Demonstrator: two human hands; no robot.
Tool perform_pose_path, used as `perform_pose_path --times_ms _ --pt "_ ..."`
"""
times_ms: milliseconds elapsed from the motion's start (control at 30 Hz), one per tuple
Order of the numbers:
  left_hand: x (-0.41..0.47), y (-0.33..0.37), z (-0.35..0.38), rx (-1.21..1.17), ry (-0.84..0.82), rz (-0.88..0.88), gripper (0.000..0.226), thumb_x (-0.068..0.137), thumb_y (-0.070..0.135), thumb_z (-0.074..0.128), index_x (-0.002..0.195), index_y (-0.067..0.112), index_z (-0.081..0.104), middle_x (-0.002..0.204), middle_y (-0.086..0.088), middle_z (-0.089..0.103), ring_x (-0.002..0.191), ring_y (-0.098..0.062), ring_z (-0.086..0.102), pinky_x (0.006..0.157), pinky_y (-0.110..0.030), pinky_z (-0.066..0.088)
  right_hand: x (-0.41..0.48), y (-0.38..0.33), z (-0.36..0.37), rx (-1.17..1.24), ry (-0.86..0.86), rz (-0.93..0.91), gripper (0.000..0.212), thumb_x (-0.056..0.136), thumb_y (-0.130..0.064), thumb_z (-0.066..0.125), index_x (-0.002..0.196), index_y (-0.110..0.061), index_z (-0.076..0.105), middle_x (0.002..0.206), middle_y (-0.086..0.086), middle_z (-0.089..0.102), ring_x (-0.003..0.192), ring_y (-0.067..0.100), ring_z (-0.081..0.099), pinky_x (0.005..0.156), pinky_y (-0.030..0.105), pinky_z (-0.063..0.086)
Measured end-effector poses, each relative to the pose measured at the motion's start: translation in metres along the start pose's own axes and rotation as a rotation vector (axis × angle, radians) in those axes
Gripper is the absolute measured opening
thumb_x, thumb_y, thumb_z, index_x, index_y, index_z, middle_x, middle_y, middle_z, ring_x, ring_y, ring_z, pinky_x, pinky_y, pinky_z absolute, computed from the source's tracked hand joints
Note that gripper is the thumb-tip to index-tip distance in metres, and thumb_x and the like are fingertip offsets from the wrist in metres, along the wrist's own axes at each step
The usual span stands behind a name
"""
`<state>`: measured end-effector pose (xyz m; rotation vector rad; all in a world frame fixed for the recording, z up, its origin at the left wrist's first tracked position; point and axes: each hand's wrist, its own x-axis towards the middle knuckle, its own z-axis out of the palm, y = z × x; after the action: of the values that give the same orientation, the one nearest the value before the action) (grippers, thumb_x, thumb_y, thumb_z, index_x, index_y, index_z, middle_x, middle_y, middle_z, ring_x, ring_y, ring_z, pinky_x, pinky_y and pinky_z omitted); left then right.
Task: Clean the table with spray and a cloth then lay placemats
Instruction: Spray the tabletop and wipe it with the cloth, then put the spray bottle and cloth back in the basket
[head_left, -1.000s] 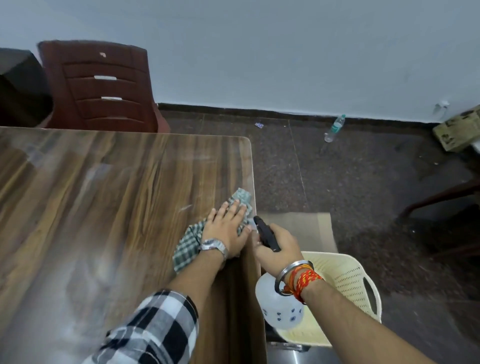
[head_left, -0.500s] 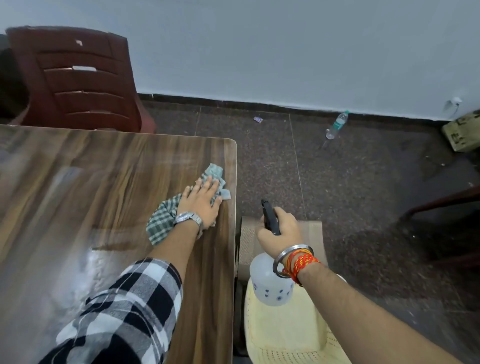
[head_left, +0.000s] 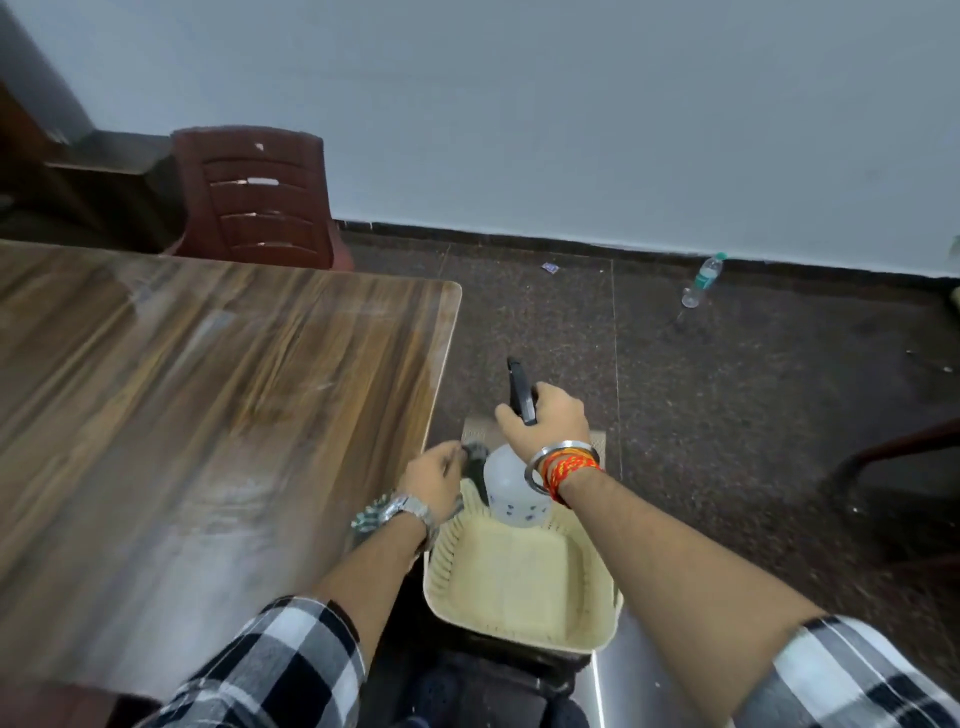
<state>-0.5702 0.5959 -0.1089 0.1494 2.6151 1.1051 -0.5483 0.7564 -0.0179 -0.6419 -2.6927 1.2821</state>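
The wooden table (head_left: 208, 415) fills the left side, its top streaked with damp patches and with nothing lying on it. My right hand (head_left: 550, 421) grips the black trigger head of the white spray bottle (head_left: 511, 493), which hangs over the far end of a cream plastic basket (head_left: 519, 592) on the floor beside the table. My left hand (head_left: 434, 480) is off the table's edge at the basket's left rim. It is closed around a blurred dark bunch that looks like the checked cloth (head_left: 474, 453). A beige flat mat (head_left: 480, 426) shows beyond the basket.
A brown plastic chair (head_left: 260, 202) stands at the table's far end by the wall. A small water bottle (head_left: 701, 280) lies on the dark floor at the right. Dark furniture (head_left: 104, 176) sits in the back left corner, and a dark chair leg (head_left: 893, 447) enters from the right.
My left hand has left the tabletop with the cloth and dropped to the basket's rim. My right hand has lowered the spray bottle over the basket. The view has swung right.
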Motion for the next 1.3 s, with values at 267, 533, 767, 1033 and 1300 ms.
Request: perform_pose_path --times_ms 267,533,767,1033,1300 --pt "-0.050 0.024 0.043 -0.022 0.156 -0.073 0.030 0.097 0.030 0.055 0.117 0.013 0.069 0.102 -0.005 0.061 0.089 -0.016 0.058 0.075 -0.019 0.036 -0.059 0.066 -0.017 0.017 0.046 0.055 0.031 0.075 -0.038 0.072 0.064 -0.012 0.059 0.054 -0.002 0.054 0.055 0.018 0.053 0.049 0.030 0.039" --pt "-0.067 -0.008 0.095 -0.033 0.029 -0.286 0.029 0.096 0.018 0.056 0.122 0.015 0.067 0.115 -0.007 0.070 0.098 -0.023 0.065 0.090 -0.031 0.052 -0.083 0.143 0.031 -0.001 0.093 0.144 0.033 0.081 -0.044 0.071 0.064 -0.019 0.059 0.058 -0.002 0.054 0.056 0.018 0.054 0.053 0.030 0.040" --pt "-0.045 -0.038 0.116 0.047 -0.197 -0.327 0.036 0.095 0.019 0.055 0.130 0.021 0.060 0.115 -0.003 0.069 0.093 -0.018 0.063 0.080 -0.024 0.049 -0.078 0.196 0.084 0.006 0.070 0.118 0.029 0.083 -0.032 0.073 0.068 -0.011 0.060 0.067 0.002 0.055 0.064 0.020 0.052 0.060 0.030 0.040" --pt "-0.052 -0.049 0.112 0.110 -0.412 -0.370 0.059 0.089 0.021 0.061 0.145 0.021 0.042 0.128 -0.004 0.063 0.113 -0.021 0.061 0.094 -0.025 0.047 -0.092 0.214 0.090 -0.125 -0.118 0.232 0.025 0.090 -0.029 0.062 0.104 -0.009 0.058 0.103 0.010 0.060 0.080 0.021 0.054 0.069 0.030 0.043" --pt "-0.040 -0.022 0.096 0.035 -0.407 -0.334 0.057 0.087 0.033 0.063 0.140 0.020 0.045 0.136 -0.004 0.057 0.121 -0.022 0.055 0.103 -0.028 0.043 -0.067 0.186 0.045 -0.296 -0.028 0.141 0.086 0.073 -0.085 0.033 0.124 -0.019 0.049 0.122 -0.003 0.051 0.095 0.020 0.060 0.068 0.032 0.047"
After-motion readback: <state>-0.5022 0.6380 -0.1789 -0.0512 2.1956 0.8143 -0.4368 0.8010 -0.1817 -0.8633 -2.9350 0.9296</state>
